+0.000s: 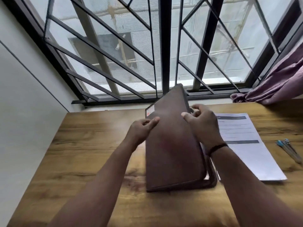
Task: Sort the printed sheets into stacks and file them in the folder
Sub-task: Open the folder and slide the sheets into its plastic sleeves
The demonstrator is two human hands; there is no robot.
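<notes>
A dark brown folder [172, 145] stands tilted on its lower edge in the middle of the wooden table [91, 145], its cover raised toward the window. My left hand [142, 130] grips the folder's left edge, thumb on the cover. My right hand [203, 125] holds the right edge near the top, fingers curled round behind it. A stack of printed sheets [246, 145] with dark header bands lies flat on the table just right of the folder, partly hidden by my right wrist.
Two blue-capped pens [288, 149] lie near the table's right edge. A barred window [164, 46] runs along the table's far side. A purple curtain [278, 82] hangs at the right corner. A white wall [24, 95] borders the left.
</notes>
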